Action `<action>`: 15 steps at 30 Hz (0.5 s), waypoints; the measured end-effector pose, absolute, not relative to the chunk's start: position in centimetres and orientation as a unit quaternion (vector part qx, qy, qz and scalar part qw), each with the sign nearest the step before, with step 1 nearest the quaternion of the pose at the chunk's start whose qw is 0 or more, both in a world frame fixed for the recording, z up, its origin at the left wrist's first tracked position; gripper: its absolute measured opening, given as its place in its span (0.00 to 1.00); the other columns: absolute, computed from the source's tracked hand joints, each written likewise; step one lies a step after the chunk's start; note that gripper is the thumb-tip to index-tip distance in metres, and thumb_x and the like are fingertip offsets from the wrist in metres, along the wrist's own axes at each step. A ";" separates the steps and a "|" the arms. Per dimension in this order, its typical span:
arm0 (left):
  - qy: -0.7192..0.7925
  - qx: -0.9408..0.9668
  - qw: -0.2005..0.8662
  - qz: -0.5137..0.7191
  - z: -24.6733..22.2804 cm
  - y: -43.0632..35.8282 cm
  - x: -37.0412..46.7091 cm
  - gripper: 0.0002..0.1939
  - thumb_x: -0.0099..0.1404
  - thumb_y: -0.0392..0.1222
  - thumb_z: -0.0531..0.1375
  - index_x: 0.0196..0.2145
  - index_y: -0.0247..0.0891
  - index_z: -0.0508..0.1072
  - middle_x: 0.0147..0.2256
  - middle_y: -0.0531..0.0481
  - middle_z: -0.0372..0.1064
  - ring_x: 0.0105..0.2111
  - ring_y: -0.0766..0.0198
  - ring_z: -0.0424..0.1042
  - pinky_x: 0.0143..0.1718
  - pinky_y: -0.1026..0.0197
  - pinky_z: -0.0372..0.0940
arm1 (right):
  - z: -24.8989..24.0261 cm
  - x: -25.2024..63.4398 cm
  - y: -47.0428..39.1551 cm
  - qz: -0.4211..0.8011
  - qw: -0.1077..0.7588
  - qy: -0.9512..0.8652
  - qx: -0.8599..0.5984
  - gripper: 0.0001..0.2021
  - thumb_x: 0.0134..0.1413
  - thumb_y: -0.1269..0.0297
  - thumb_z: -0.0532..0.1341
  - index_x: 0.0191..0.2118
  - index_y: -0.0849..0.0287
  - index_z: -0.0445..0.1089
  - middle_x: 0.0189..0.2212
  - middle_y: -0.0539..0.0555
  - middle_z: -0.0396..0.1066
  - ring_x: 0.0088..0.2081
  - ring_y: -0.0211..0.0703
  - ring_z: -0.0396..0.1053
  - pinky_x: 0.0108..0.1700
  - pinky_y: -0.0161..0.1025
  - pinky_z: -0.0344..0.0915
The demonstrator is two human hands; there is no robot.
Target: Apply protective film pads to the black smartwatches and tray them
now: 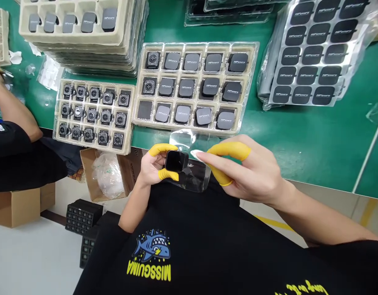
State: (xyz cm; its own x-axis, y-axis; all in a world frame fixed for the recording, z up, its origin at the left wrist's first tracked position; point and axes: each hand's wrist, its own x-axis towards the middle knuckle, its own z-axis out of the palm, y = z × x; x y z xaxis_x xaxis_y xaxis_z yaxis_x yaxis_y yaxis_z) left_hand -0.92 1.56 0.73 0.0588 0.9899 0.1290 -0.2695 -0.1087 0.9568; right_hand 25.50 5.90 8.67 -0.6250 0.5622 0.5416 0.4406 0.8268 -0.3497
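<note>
My left hand (153, 166), in yellow finger cots, grips a square black smartwatch body (176, 161) by its sides, with its glossy dark face up. Just to the right, my right hand (247, 170) has its fingers drawn together, yellow cots on two of them. A small white patch shows at its foremost fingertip; whether it is a nail or something pinched is unclear. Around and beneath both hands spreads clear plastic film (195, 182), partly over the table edge. Beyond it lies a blister tray (249, 82) with grey HiFuture-labelled squares and a few watch bodies.
Left of that tray sits another tray (132, 123) of watch bodies, back side up. Stacked trays (127, 24) rise behind it. Sheets of labels (299, 65) lie at right. A co-worker's arm (17, 106) reaches in at left. Cardboard boxes (26, 207) stand below.
</note>
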 end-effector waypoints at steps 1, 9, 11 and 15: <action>0.377 0.476 0.552 0.571 0.8 1.6 -0.9 0.41 0.42 0.57 0.87 0.51 0.40 0.85 0.41 0.48 0.86 0.38 0.61 0.86 0.39 0.65 0.80 | 8.7 25.6 5.7 0.102 0.328 -0.900 -0.270 0.23 0.68 0.78 0.65 0.65 0.55 0.77 0.42 0.57 0.81 0.39 0.49 0.75 0.39 0.46 0.72; 0.356 0.493 0.567 0.556 0.8 1.6 -0.4 0.39 0.48 0.59 0.85 0.54 0.41 0.84 0.44 0.46 0.86 0.39 0.58 0.87 0.38 0.64 0.80 | 9.1 24.4 5.9 0.094 0.294 -0.930 -0.200 0.19 0.74 0.75 0.59 0.64 0.59 0.76 0.40 0.58 0.81 0.40 0.50 0.74 0.38 0.47 0.70; 0.359 0.506 0.561 0.548 0.7 1.6 -0.6 0.39 0.48 0.61 0.85 0.53 0.41 0.84 0.43 0.46 0.85 0.39 0.58 0.87 0.38 0.64 0.80 | 9.0 23.7 6.0 0.084 0.295 -0.933 -0.186 0.17 0.75 0.75 0.59 0.62 0.65 0.75 0.40 0.60 0.80 0.42 0.52 0.75 0.38 0.47 0.69; 0.382 0.506 0.559 0.534 0.6 1.7 -0.8 0.40 0.47 0.65 0.84 0.51 0.38 0.84 0.41 0.46 0.84 0.37 0.59 0.86 0.36 0.64 0.79 | 9.0 22.7 6.4 0.112 0.295 -0.937 -0.148 0.14 0.78 0.74 0.58 0.60 0.67 0.77 0.39 0.58 0.81 0.43 0.50 0.74 0.39 0.45 0.67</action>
